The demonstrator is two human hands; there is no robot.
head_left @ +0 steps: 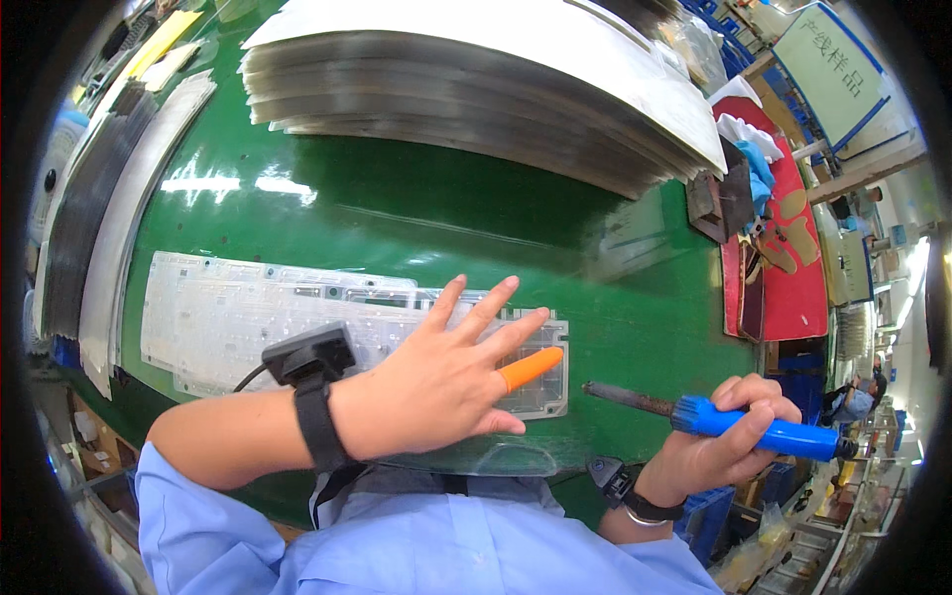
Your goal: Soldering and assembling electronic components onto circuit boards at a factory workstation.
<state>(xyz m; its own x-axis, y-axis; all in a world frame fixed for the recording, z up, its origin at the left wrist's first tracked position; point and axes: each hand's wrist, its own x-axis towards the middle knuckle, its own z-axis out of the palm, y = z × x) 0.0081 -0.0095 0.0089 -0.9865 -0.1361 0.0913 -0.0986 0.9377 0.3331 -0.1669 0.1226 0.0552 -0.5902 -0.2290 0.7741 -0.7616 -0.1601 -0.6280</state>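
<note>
My left hand (426, 372) lies with fingers spread over thin silvery-grey panels (248, 317) patterned with small holes and cut-outs. One finger wears an orange finger cot (532, 369). The panels overlap on a green table (635, 347), and my palm hides part of them. In my right hand (734, 436) is a soldering iron with a blue handle (793, 437). Its dark metal tip points left toward the right end of the panels, a short way off and not touching them.
A tall stack of thin sheets (476, 89) stands at the table's far side. More stacked panels (139, 218) lie along the left. At the far right are a dark metal block (719, 201), a blue cloth (758, 180) and a red surface (808, 288).
</note>
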